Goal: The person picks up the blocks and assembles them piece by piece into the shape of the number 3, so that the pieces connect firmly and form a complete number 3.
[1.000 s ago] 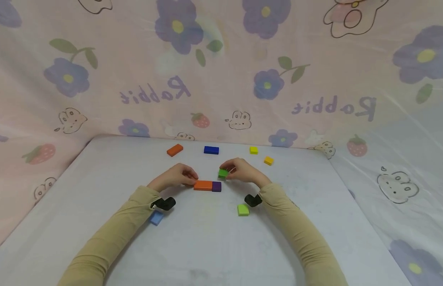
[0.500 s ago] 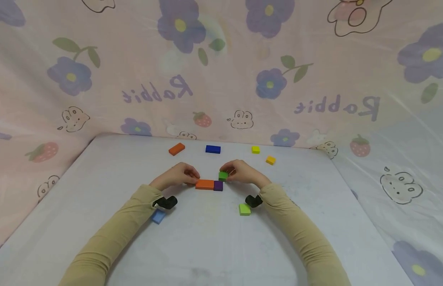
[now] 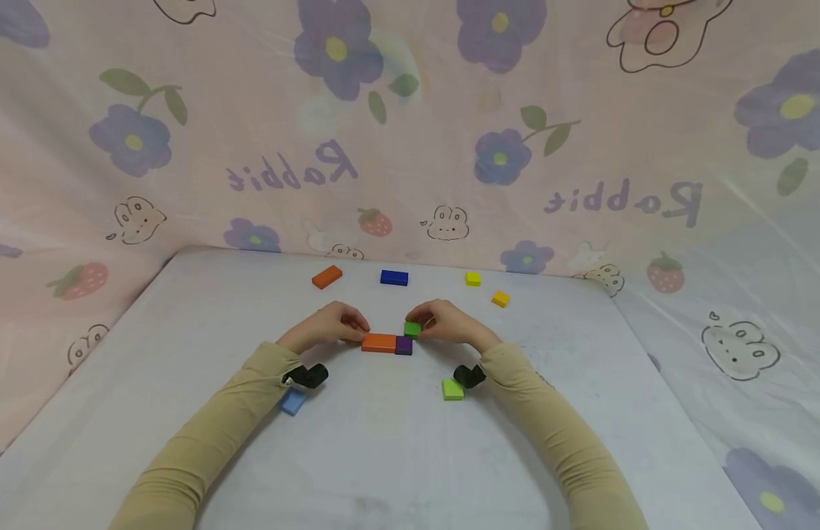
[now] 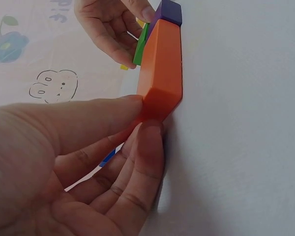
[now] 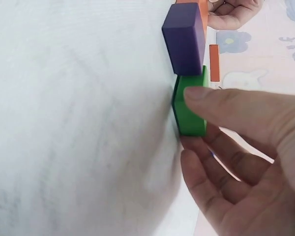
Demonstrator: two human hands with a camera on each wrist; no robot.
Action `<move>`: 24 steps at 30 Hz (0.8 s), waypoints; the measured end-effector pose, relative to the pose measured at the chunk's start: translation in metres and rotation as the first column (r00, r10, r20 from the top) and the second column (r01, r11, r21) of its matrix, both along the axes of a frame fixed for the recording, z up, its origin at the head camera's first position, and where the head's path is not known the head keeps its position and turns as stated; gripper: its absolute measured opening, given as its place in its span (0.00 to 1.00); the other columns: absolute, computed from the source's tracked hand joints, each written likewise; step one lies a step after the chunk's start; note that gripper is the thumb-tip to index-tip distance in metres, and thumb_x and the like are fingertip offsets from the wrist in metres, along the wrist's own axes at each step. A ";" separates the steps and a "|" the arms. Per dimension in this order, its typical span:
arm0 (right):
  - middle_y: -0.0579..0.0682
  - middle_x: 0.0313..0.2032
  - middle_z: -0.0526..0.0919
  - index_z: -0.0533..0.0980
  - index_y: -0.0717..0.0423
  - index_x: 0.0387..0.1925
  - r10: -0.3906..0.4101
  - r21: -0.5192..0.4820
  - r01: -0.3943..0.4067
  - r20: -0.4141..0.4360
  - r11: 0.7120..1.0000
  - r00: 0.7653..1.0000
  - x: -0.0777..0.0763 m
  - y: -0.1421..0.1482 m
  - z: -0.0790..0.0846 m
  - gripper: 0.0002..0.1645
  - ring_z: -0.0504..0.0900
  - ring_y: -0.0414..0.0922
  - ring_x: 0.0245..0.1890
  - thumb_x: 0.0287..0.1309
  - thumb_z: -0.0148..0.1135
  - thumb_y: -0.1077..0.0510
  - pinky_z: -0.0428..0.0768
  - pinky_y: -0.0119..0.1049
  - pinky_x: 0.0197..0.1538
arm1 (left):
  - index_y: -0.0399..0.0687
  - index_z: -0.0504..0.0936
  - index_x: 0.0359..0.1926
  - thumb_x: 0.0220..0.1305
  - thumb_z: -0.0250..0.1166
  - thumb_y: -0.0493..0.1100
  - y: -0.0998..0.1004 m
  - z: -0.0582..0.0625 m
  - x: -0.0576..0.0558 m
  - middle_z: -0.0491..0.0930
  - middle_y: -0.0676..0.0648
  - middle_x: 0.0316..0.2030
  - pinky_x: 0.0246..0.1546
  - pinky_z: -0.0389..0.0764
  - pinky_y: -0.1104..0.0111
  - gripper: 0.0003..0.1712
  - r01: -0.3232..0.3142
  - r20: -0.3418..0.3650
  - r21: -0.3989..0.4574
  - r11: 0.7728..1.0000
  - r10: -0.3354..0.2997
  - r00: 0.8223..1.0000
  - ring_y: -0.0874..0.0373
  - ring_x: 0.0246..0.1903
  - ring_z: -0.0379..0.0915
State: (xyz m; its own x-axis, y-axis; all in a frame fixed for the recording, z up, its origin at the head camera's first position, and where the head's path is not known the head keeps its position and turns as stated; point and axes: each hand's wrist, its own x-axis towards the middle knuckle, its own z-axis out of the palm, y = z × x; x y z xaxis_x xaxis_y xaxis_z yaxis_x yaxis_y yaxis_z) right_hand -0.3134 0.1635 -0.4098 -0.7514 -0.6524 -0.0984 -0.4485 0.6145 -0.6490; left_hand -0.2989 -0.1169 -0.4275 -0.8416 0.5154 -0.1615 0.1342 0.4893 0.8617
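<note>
An orange rectangular block (image 3: 379,343) lies mid-table, its right end against a purple block (image 3: 404,345). My left hand (image 3: 327,324) holds the orange block's left end, thumb and fingertips on it in the left wrist view. With thumb and fingers my right hand (image 3: 445,322) pinches a green block (image 5: 191,115). In the head view the green block sits just behind the purple one. The right wrist view shows these two close together; whether they touch is hard to tell.
Along the back lie another orange block (image 3: 327,277), a dark blue block (image 3: 394,277), a yellow block (image 3: 472,279) and an amber block (image 3: 500,298). Nearer are a light blue block (image 3: 293,401) by the left forearm and a lime block (image 3: 453,389). A printed cloth (image 3: 410,147) hangs behind.
The green block in my right hand has come slightly nearer to the purple block. My left hand stays at the orange block. The head view has shifted a little.
</note>
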 end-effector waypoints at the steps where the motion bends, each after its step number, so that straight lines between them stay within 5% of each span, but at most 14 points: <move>1: 0.50 0.48 0.81 0.77 0.62 0.53 -0.001 0.001 0.001 0.000 1.000 1.000 0.000 0.000 0.000 0.22 0.78 0.44 0.45 0.55 0.66 0.68 0.76 0.34 0.50 | 0.39 0.83 0.42 0.59 0.68 0.37 0.000 -0.001 0.000 0.80 0.47 0.31 0.33 0.76 0.69 0.10 -0.009 0.003 -0.005 1.000 0.009 1.000 0.58 0.30 0.73; 24: 0.50 0.49 0.80 0.77 0.60 0.55 0.003 0.015 -0.003 0.014 1.000 1.000 0.000 0.000 -0.002 0.23 0.77 0.44 0.47 0.55 0.67 0.66 0.76 0.35 0.52 | 0.37 0.82 0.43 0.59 0.67 0.36 0.002 0.000 0.000 0.80 0.46 0.32 0.35 0.77 0.68 0.10 -0.030 0.013 -0.016 0.999 0.030 0.999 0.57 0.30 0.73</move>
State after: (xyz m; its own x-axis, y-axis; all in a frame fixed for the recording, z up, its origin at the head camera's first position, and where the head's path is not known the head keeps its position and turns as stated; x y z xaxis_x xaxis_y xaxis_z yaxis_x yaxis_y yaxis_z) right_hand -0.3137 0.1630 -0.4116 -0.7481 -0.6530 -0.1183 -0.4414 0.6227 -0.6460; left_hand -0.2985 -0.1153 -0.4279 -0.8544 0.4873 -0.1806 0.1082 0.5068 0.8553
